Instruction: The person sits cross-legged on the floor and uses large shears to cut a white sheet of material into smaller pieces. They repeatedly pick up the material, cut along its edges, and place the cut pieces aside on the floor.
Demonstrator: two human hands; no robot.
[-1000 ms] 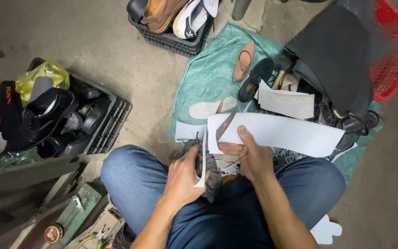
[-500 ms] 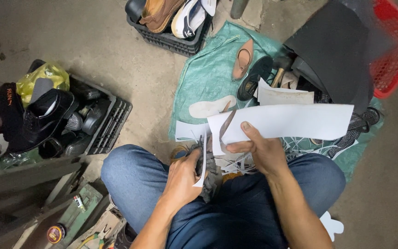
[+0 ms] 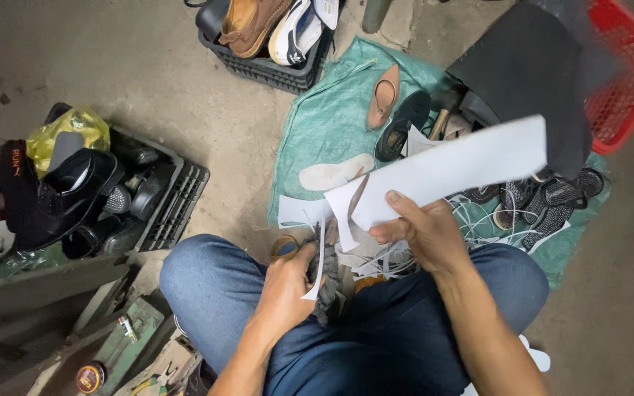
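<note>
Mid-cut on white sheet (image 3: 464,165), held up over lap above green mat (image 3: 332,125). Right hand (image 3: 423,235) pinching sheet's lower edge. Left hand (image 3: 288,282) closed around scissors (image 3: 328,282), blades mostly hidden. Curved strip (image 3: 319,253) dangling, likely needs turning sheet into blades.

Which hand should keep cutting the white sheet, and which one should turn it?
Probably the left hand cuts: it grips the dark tool at the cut edge. The right hand pinches the white sheet further along, well placed to turn it.
</note>
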